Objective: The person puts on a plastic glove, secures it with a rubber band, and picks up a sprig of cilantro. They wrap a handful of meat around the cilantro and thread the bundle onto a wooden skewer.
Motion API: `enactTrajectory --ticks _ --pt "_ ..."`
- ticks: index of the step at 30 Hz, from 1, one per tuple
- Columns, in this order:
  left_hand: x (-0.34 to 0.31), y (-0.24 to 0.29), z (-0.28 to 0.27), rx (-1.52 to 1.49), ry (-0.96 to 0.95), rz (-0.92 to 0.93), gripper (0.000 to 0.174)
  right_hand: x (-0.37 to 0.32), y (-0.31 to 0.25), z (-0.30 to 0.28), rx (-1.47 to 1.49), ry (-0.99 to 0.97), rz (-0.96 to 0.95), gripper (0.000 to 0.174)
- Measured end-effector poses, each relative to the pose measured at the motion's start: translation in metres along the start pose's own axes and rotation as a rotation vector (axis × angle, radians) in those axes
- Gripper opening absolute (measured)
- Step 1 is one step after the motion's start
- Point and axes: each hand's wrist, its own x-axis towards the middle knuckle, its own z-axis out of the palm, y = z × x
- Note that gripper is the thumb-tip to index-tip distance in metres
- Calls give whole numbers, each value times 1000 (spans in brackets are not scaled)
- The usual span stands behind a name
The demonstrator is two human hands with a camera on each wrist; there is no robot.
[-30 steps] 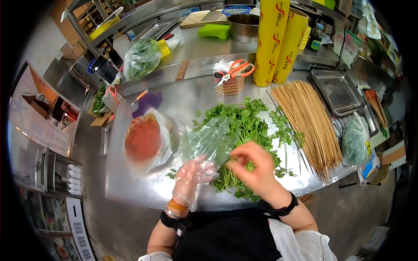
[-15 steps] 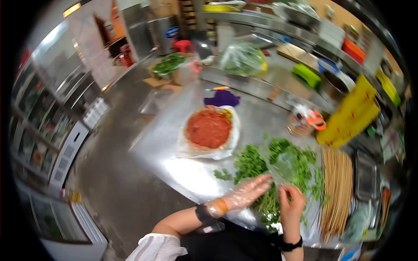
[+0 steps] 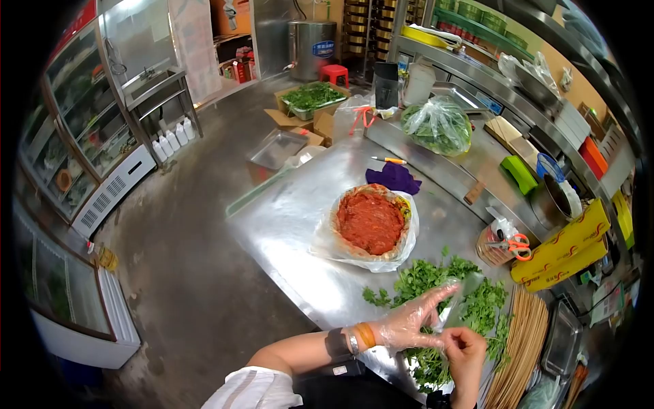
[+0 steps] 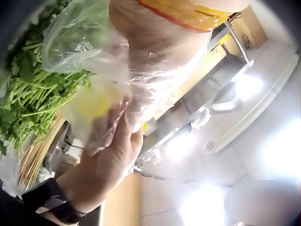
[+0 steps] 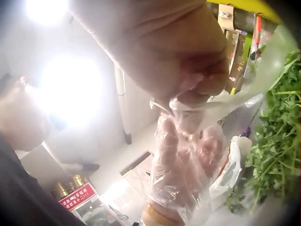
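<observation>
My left hand [image 3: 409, 324] wears a clear plastic glove, its fingers straight and spread over the pile of coriander [image 3: 492, 300]. Close beside its thumb, my bare right hand [image 3: 466, 349] pinches thin clear plastic between thumb and curled fingers. That plastic film [image 4: 77, 40] hangs loose over the green stems in the left wrist view. In the right wrist view, the right fingers meet the plastic right at the tips of the gloved hand [image 5: 181, 162]. Whether the pinched film is part of the worn glove or a second glove, I cannot tell.
A plastic-lined bowl of red paste [image 3: 371, 221] stands left of the coriander, with a purple cloth [image 3: 396, 178] and an orange-handled tool [image 3: 390, 161] behind. Orange scissors [image 3: 520, 247], yellow boxes [image 3: 562, 249] and bamboo skewers [image 3: 523, 327] lie to the right. The steel table's edge [image 3: 286, 292] runs along the left.
The head view has swung left, showing more floor and cabinets. The left hand's fingers have spread apart, while the right hand has come up beside its thumb, pinching the plastic.
</observation>
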Motion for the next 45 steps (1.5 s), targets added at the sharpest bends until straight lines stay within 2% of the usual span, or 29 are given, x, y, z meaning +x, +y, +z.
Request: enactTrajectory --ticks 1,2,5,6,8,10,12,14,15,17,19,20,21,22,25,29,30,32,33,34,36,39,40,45 --pt "2 4 -5 -14 -40 35 96 -3 -6 0 -22 -48 28 9" --pt "2 11 -9 -92 -82 -10 89 -4 -11 0 -17 -23 7 9" --pt "5 -6 -22 -25 -214 -77 71 -7 -22 0 -4 54 -46 11" --pt "6 -14 -25 48 -159 28 64 -7 -20 -7 28 56 16 13" --pt "7 -32 -27 194 -46 233 52 -6 -20 -10 50 88 2 13" --pt "6 -23 -27 264 126 321 41 -6 -15 -12 63 101 -5 14" --pt "3 1 -22 41 241 266 37 -8 -17 -9 8 43 -35 13" --pt "2 28 -25 -92 133 147 34 -10 -26 -4 -26 -49 -39 11" --pt "2 39 -30 -111 -29 58 33 -9 -30 -2 -32 -51 -46 11" --pt "2 35 -27 -79 -181 -5 30 -10 -36 -1 -46 -56 -62 11" --pt "5 8 -20 30 -162 47 26 -7 -32 -7 -45 -2 -64 13" --pt "7 0 -20 72 -124 94 17 -6 -28 -12 -41 16 -55 13" --pt "6 2 -21 73 -112 84 16 -6 -27 -15 -37 35 -43 14" --pt "5 5 -23 74 -100 74 14 -8 -35 -15 52 48 37 6" --pt "6 17 -21 182 -61 97 12 -9 -31 -20 144 83 75 7" --pt "7 25 -16 333 2 113 13 -6 -17 -26 83 0 79 9" --pt "9 26 -14 318 3 101 13 -6 -12 -26 103 -30 28 10" --pt "12 39 -9 139 -37 -113 14 -8 -9 -30 116 -36 -22 11" --pt "15 40 -8 138 -39 -103 15 -7 -9 -33 117 -39 -51 12" --pt "19 41 -8 160 -58 -130 15 -9 -7 -35 208 -36 19 13" --pt "25 39 -4 180 -56 -85 13 -9 -1 -38 330 -62 96 14" --pt "32 47 0 257 -68 -63 12 -9 3 -40 482 -43 89 14" --pt "33 46 0 287 -80 -66 13 -10 1 -40 486 8 125 14" --pt "39 45 3 400 -101 -24 14 -10 13 -49 367 13 57 13"
